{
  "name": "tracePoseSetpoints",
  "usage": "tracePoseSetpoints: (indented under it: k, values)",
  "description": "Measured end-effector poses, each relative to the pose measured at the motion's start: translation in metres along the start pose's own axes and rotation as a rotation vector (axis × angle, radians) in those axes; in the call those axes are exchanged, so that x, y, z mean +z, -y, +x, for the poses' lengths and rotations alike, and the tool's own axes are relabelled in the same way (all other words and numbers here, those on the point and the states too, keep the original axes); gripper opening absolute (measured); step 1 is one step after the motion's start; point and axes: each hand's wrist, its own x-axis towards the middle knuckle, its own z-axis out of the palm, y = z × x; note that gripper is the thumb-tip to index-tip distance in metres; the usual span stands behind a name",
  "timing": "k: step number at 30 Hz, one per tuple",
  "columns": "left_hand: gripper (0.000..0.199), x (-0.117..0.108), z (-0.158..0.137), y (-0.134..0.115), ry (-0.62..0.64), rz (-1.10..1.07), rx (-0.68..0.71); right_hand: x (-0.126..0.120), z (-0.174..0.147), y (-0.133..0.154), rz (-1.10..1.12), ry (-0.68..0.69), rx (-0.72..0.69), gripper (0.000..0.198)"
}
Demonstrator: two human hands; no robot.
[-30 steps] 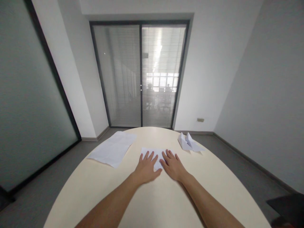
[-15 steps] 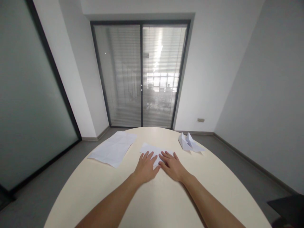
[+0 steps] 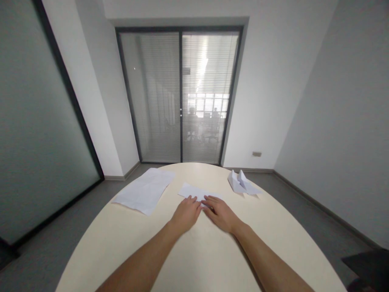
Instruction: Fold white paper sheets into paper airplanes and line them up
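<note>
A folded piece of white paper (image 3: 190,190) lies on the table in front of me, its near part covered by my hands. My left hand (image 3: 187,213) is closed at the paper's near edge, fingers bunched and curled, thumb mostly hidden. Beside it, nearly touching, my right hand (image 3: 221,213) has its fingers drawn together over the paper's right side, tips pointing left. The two sets of fingertips meet near the middle of the near edge. Exactly how the fingers grip the paper is partly hidden.
A larger white sheet of paper (image 3: 146,190) lies at the left on the round cream table (image 3: 194,259). Folded white paper shapes (image 3: 240,182) stand near the right rim. A dark object (image 3: 370,263) is at the lower right, beyond the table. Behind is a glass door with blinds (image 3: 182,97).
The spread fingers of both hands have drawn together and curled in at the paper's near edge. Less of the paper shows between the hands. The other papers have stayed in place.
</note>
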Motion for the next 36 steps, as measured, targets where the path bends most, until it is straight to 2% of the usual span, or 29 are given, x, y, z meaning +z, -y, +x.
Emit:
tracePoseSetpoints:
  k: [10,19,32,36]
  values:
    - [0.041,0.0,0.001,0.001,-0.043,0.04,-0.024,0.0,0.001,0.003,0.009,-0.003,-0.006,0.042]
    - [0.038,-0.004,0.0,-0.001,-0.031,0.031,-0.094,0.001,0.001,0.004,0.006,-0.012,0.008,0.042]
    - [0.036,0.001,0.003,0.006,-0.024,0.041,-0.159,-0.005,0.001,0.011,-0.03,-0.054,0.1,0.038]
    - [0.037,-0.001,0.002,0.005,-0.015,0.035,-0.18,-0.007,0.0,0.011,0.043,-0.053,0.126,0.047]
